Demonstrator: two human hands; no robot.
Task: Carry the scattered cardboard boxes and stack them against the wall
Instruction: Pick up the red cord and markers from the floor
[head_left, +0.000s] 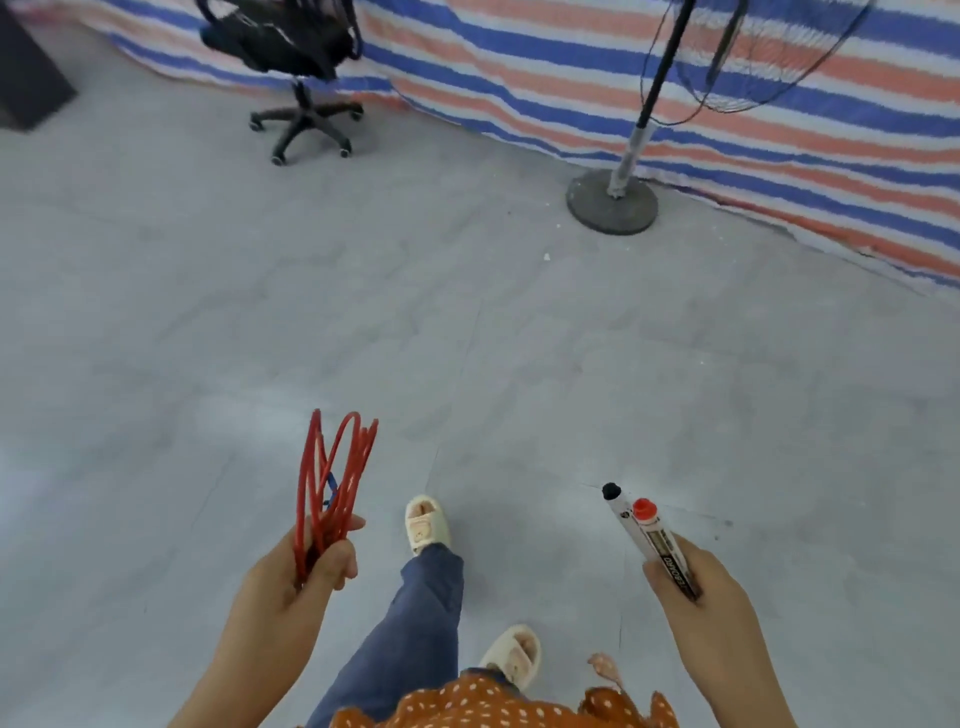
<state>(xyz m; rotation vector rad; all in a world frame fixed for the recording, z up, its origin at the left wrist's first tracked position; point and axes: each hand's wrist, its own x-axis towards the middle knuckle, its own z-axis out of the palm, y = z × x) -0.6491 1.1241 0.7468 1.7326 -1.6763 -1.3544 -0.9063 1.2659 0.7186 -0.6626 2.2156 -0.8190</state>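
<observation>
Cardboard boxes are nowhere in view, so their place, heading and long axis cannot be told, nor how many are stacked; judging by this, the carrying looks not yet begun or paused. Left hand (306, 566) grips a bundle of red cord (332, 483) whose loops point far and upward. Right hand (691, 582) is curled round two markers (649, 530), tips pointing far-left. Both hands must be emptied before lifting. Far off, a striped tarp (727, 104) lines the wall behind a fan stand (613, 200) and an office chair (296, 62).

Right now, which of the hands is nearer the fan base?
Right. The right hand, gripping two markers, is almost directly below the fan base; the left hand, gripping red cord, is farther left.
</observation>
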